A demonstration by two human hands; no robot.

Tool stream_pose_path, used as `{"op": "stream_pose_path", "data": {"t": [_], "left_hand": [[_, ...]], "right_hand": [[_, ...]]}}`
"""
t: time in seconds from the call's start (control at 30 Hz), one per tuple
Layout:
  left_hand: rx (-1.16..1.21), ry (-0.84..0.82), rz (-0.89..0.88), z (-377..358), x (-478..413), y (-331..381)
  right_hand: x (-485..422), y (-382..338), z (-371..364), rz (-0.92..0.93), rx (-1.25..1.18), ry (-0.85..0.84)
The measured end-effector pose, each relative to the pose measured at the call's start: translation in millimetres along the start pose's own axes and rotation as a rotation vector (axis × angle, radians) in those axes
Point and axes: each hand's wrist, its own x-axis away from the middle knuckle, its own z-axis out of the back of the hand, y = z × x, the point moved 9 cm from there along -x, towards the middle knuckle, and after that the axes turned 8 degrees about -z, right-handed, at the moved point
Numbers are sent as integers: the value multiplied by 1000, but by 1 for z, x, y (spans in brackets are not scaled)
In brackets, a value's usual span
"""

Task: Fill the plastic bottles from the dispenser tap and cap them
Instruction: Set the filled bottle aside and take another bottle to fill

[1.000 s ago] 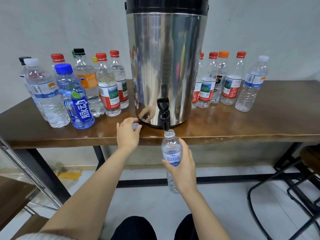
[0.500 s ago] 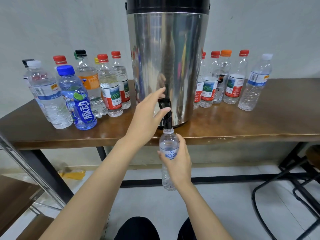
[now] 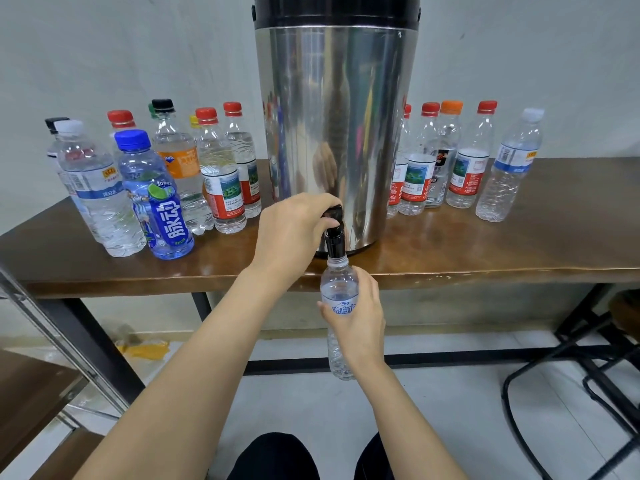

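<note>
Since the frame half a second back, our left hand (image 3: 294,230) has gone from reaching with spread fingers to curled over the black plastic tap lever (image 3: 333,215) on the tall stainless-steel drum dispenser (image 3: 332,133), and it grips that lever now. We've also nudged the bottle up to the outlet. Our right hand (image 3: 362,327) wraps the small clear plastic bottle with the blue-and-white label (image 3: 338,285) around the label band, coming in from the right side. The bottle hangs in the air just off the front edge of the brown wooden table (image 3: 485,251), roughly upright. Its open mouth sits directly under the black spout (image 3: 335,242), but we can't tell whether neck and spout touch. We see no stream yet. Handling call: it's thin-walled and light at the moment, and we expect it to get heavier quickly once water runs. We judge the walls soft, so squeezing it uncapped would likely buckle it and push water out. We'd keep the grip at the label band or shoulder, where it looks stiffer, firm but not crushing. Any splash would probably make it slippery. Its cap isn't visible to us. Other capped bottles (image 3: 221,181) stand on the table on both sides of the dispenser, well apart from our hands.
</note>
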Motion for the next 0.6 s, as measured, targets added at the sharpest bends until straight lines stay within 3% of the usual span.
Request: {"op": "stream_pose_path", "data": {"t": [0.1, 0.23, 0.5, 0.6], "left_hand": [[64, 128, -73, -2, 20, 3], [87, 175, -133, -15, 48, 6], [301, 173, 270, -11, 55, -2], [380, 207, 348, -12, 59, -10]], "right_hand": [[0, 0, -1, 12, -17, -1], [-1, -1, -1, 33, -11, -2], [-4, 2, -2, 5, -57, -8], [-4, 2, -1, 18, -55, -4]]}}
